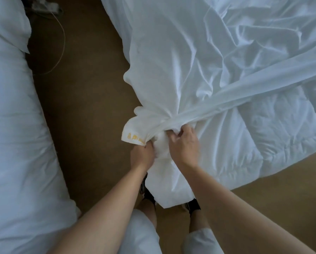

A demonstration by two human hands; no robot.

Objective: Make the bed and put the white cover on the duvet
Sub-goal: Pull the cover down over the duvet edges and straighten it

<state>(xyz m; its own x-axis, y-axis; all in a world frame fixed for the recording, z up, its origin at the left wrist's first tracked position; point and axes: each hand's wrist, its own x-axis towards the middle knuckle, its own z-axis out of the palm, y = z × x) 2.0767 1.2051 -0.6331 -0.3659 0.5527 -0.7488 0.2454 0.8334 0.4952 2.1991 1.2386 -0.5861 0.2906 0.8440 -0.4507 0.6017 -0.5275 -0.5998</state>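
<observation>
I judge this the corner-fitting step. My left hand is clenched on the near corner of the white cover (the one with the yellow stitching). My right hand, fingers curled, pinches the bunched cloth just beside it. The cover spreads far and right, partly over the quilted duvet. Next, the duvet's corner needs seating inside this cover corner.

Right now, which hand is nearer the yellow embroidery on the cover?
Left. The left hand grips right beside the yellow embroidery; the right hand grips the cover farther right.
</observation>
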